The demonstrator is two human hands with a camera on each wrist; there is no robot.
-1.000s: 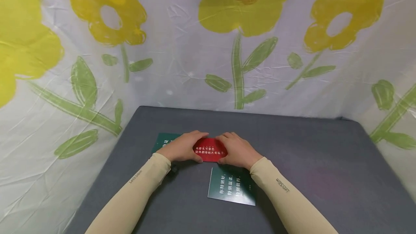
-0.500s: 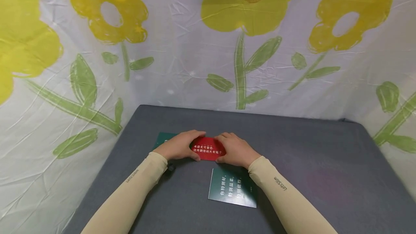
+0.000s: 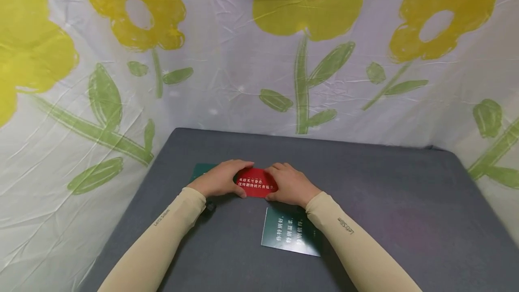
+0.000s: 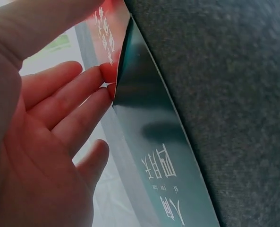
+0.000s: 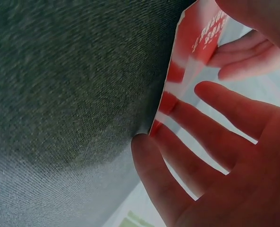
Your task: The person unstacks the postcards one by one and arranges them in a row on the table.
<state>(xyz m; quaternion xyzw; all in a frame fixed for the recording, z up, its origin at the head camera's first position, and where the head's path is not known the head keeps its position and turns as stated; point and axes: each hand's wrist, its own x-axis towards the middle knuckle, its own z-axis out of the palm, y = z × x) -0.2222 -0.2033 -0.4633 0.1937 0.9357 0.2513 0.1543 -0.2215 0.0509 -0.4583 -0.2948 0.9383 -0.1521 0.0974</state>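
Red card [image 3: 256, 184] — shifted left between both hands [image 3: 220, 178] [image 3: 293, 185].

Long cream sleeves [image 3: 156, 238], dark forearm lettering [image 3: 346, 225], bare hands [image 3: 220, 179]

"What surface do you have?"
"From my remote seat I see a dark grey, cloth-textured table [image 3: 385, 193]. A red card [image 3: 256, 183] lies there, meeting a far green card [image 3: 201, 170] (I can't tell whether they overlap)."
"And closer?"
"A near green card [image 3: 285, 237], white-lettered, lying apart from the red one."
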